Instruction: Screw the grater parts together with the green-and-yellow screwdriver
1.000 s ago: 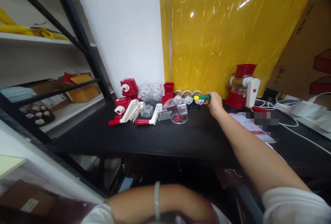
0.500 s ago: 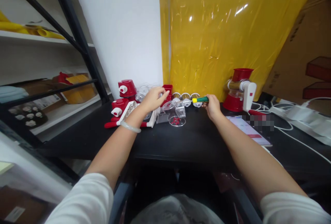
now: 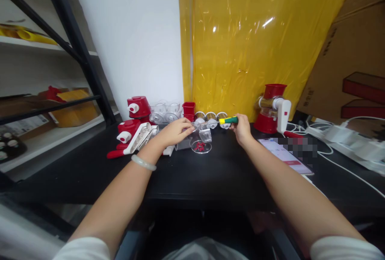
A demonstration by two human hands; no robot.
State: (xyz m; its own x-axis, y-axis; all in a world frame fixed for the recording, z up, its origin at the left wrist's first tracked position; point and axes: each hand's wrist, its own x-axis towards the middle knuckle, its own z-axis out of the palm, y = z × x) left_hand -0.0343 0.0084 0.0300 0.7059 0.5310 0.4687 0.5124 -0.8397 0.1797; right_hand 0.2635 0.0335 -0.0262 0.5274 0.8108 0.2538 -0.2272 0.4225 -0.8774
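Phone [image 3: 282, 156] partly blurred; screwdriver [image 3: 229, 120] end hidden.

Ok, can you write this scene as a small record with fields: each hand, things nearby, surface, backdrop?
left hand: at the clear plastic housing; grip unclear
right hand: closed on a green-handled screwdriver
nearby: red-and-white crank handles, three drum blades, assembled red rotary grater
surface: black table
backdrop: yellow plastic sheet

White sleeves [image 3: 345, 248] are being worn on both arms. A pale, glossy bangle [image 3: 143, 163] is being worn around the left wrist.
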